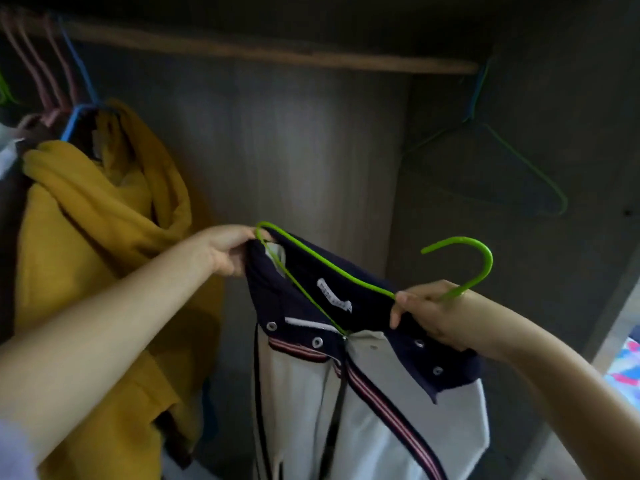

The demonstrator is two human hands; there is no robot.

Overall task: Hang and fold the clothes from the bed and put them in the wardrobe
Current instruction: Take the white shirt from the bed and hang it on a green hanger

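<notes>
Wardrobe (311, 150) walls of grey-brown board fill our view, with a wooden rail (263, 53) running across the top. On the rail at far left hang pink hangers (38, 64) and a blue hanger (78, 95) carrying a mustard garment (104, 237). At far right an empty green hanger (526, 168) hangs against the side wall. In the open middle we hold up a white jacket (374, 410) with a navy collar and striped trim, below the rail. A bright green hanger (329, 263) sits in its neck, hook free. Our left hand (232, 247) pinches the collar and the hanger's end together; our right hand (433, 317) grips collar and hanger at the base of the hook.
</notes>
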